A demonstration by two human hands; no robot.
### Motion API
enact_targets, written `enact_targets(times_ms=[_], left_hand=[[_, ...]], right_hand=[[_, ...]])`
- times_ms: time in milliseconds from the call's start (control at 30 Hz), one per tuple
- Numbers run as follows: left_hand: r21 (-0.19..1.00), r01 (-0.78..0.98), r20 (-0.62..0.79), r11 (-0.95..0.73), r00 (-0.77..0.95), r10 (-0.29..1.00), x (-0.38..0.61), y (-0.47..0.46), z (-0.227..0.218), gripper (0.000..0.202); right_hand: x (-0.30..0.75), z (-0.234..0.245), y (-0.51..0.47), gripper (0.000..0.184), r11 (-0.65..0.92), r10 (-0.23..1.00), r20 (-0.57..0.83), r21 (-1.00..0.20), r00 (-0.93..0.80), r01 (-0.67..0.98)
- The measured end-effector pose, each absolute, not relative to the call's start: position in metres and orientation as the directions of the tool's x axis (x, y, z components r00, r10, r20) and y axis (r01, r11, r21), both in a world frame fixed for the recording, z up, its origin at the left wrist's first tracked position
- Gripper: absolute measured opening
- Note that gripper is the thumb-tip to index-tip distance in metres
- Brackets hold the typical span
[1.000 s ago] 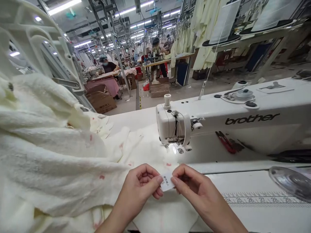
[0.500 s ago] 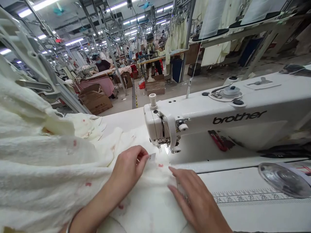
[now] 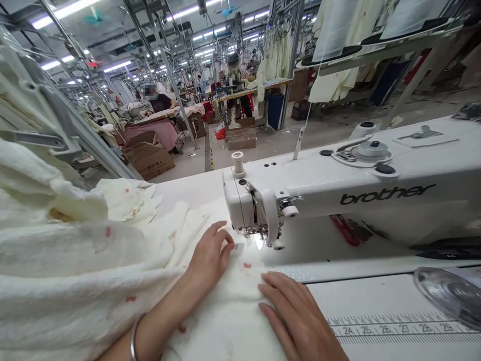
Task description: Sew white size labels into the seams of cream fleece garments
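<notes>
Cream fuzzy fabric with small red prints lies under both hands, its edge close to the needle area of a white sewing machine. With thumb and index finger curled together, my left hand pinches a small white label on the fabric, just left of the presser foot. My right hand rests on the fabric's right edge with its fingers stretched out and holds nothing. The underside of the fabric and the needle tip are hidden.
A heap of the same fabric fills the left side. Red-handled snips lie under the machine arm. A printed ruler runs along the table front, near a clear round plastic piece. People sit at machines farther back.
The view has shifted slightly. My left hand's fingers have lifted and spread a little around the label. My right hand has settled flatter on the fabric, its fingers closer together.
</notes>
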State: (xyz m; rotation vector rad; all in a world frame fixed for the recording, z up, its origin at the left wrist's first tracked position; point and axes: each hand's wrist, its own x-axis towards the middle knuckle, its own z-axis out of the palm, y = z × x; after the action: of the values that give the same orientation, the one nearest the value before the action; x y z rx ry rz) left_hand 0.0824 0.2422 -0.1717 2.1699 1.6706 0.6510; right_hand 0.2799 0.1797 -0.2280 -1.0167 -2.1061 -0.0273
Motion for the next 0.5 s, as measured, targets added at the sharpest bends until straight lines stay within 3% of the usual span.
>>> enact_targets(times_ms=[100,167,233,500], left_hand=[[0.664,0.745,-0.026,-0.069,0.115,0.993,0.098,0.234,-0.153,0.012],[0.745,0.656,-0.236,0.119,0.093,0.967,0.108,0.231,-0.150,0.012],[0.765,0.604,-0.339,0.223,0.084,0.937,0.113,0.230,-0.158,0.012],[0.739,0.630,-0.309,0.240,0.000,0.951,0.116,0.232,-0.186,0.011]], right_hand=[[0.276,-0.235,0.180,0.022,0.577,0.744,0.610,-0.384,-0.270,0.721],[0.275,-0.244,0.179,0.025,0.522,0.768,0.598,-0.376,-0.230,0.765],[0.275,-0.251,0.177,0.031,0.506,0.764,0.609,-0.357,-0.215,0.785],[0.279,-0.243,0.174,0.032,0.538,0.789,0.524,-0.340,-0.320,0.771]])
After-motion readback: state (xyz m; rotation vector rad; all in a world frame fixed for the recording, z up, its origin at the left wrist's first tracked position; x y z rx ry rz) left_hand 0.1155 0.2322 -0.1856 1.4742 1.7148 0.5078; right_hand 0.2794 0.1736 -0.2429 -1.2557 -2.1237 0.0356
